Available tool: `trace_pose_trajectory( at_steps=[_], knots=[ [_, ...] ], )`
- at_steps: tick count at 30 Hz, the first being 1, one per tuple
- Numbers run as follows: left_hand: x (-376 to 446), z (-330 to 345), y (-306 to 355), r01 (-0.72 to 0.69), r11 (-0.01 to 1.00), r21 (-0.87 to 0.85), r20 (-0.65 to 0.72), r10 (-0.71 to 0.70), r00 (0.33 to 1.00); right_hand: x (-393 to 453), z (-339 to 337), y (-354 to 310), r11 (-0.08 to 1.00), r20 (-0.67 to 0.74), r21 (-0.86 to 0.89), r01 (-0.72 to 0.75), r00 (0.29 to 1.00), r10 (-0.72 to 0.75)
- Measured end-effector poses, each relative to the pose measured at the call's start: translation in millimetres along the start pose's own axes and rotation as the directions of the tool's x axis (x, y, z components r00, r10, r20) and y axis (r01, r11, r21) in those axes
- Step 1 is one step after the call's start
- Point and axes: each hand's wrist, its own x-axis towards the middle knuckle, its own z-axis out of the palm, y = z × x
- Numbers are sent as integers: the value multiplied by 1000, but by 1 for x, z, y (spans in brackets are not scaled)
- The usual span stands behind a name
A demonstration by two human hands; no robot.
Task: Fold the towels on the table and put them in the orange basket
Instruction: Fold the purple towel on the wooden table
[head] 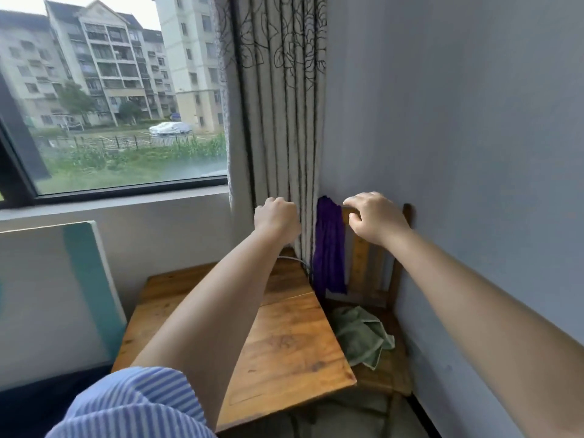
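A purple towel hangs over the back of a wooden chair beside the wall. On the chair's seat lies a crumpled green towel. My right hand hovers at the chair's top rail with loosely bent fingers. Its index fingertip is just right of the purple towel's top edge, and nothing is gripped. My left hand is raised in front of the curtain with its fingers curled into a fist, holding nothing visible. The wooden table has no towel on it. No orange basket is in view.
A patterned curtain hangs behind the table's far corner, with a window to its left. A white and teal panel leans at the table's left. The blue-grey wall runs close along the right of the chair.
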Motion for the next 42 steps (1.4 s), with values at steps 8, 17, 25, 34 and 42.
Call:
trace_pose_trajectory(
  at_steps=[8, 17, 25, 34, 42],
  knots=[
    [122, 48, 0, -82, 997, -16, 33, 82, 996, 91, 56, 70, 986, 12, -12, -165, 986, 165],
    [244, 113, -5, -125, 990, -68, 131, 133, 982, 182, 114, 137, 953, 75, -37, -301, 950, 303],
    [323, 191, 16, -58, 984, -166, 296, 105, 949, 251, 198, 204, 933, 274, 62, -353, 905, 324],
    [406, 288, 51, 230, 937, -263, 453, -91, 887, 334, 313, 261, 942, 385, 169, -291, 899, 209],
    [432, 346, 68, 527, 781, -335, 466, -348, 813, 352, 387, 287, 973, 331, 146, -180, 935, 124]
  ],
)
